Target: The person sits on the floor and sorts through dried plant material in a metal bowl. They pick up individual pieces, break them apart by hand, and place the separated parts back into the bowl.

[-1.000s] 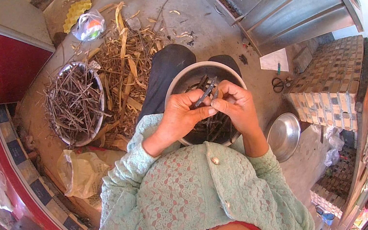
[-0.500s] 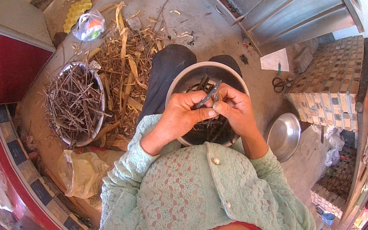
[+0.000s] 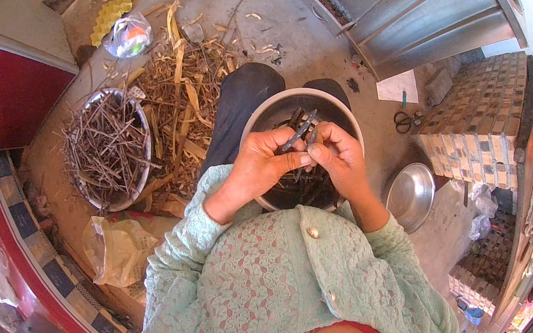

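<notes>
Concrete floor [image 3: 212, 19] lay bare beyond the knees, bounded on the left by loose husks [image 3: 184, 84] and on the right by a metal cabinet [image 3: 426, 20]. A round pot [image 3: 293, 92] stood between the legs, dark pieces inside. Above its opening, within the rim, the left hand [image 3: 265, 167] gripped a dark slender piece [image 3: 298, 133] in its fingers, tilted; the right hand's [image 3: 341, 153] fingers were pinched together beside it, contents hidden. Near the right forearm sat a shiny pan [image 3: 411, 198]; a twig-filled basin [image 3: 145, 127] stood farther left.
</notes>
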### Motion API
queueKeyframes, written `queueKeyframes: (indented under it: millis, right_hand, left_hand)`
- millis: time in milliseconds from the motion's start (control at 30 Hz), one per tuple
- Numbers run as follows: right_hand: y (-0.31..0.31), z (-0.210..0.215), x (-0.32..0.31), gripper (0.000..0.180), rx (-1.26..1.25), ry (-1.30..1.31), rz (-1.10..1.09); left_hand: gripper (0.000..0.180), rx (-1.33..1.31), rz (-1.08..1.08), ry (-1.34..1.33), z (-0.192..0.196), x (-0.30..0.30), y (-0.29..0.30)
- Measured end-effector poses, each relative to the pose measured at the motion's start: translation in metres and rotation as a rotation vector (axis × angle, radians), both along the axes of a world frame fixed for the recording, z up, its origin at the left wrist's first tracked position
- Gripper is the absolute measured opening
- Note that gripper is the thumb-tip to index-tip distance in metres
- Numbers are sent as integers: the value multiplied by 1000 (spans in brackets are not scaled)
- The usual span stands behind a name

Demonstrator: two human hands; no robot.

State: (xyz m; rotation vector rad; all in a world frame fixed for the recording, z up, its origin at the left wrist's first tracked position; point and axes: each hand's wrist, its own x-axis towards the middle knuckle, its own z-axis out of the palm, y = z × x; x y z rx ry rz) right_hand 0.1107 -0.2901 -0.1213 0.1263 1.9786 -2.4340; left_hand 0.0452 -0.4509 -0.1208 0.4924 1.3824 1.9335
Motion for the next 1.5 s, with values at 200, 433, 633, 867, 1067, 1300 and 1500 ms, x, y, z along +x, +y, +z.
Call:
queueKeyframes:
  millis: [200, 433, 633, 867, 1067, 1300, 1500]
  right_hand:
    - [5, -1, 0, 15, -16, -32, 25]
    - [6, -4, 0, 16, 30, -7, 4]
    - [5, -8, 0, 17, -7, -6, -4]
    - [6, -4, 1, 19, 64, -52, 57]
    - [3, -8, 1, 21, 100, 4, 20]
    - [3, -12, 2, 21, 200, 53, -15]
    - [-2, -8, 3, 18, 242, -20, -42]
  left_hand:
    - [9, -39, -2, 20, 0, 1, 0]
    - [5, -135, 20, 99, 1, 3, 2]
    - [7, -121, -6, 101, -1, 1, 1]
    - [8, -117, -55, 117, -6, 0, -1]
    - [7, -146, -54, 99, -4, -2, -3]
    - [6, -144, -37, 112, -9, 1, -2]
    - [8, -231, 16, 188, -10, 4, -2]
